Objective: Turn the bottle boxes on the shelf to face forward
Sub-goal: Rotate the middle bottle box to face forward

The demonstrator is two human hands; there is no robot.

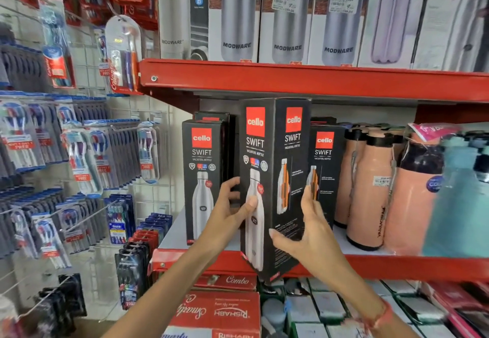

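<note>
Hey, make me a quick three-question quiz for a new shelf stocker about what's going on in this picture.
1. True or false: both hands are on the same Cello box.
2. Which way is that box turned? A) front square to the aisle B) a corner toward the aisle, front and side both showing C) back to the aisle
3. Fill in: to the right of the Cello boxes stand peach-coloured ____.

Key:
1. True: the left hand grips its left edge, and the right hand lies on its side face.
2. B
3. Bottles, unboxed, on the same shelf.
</note>
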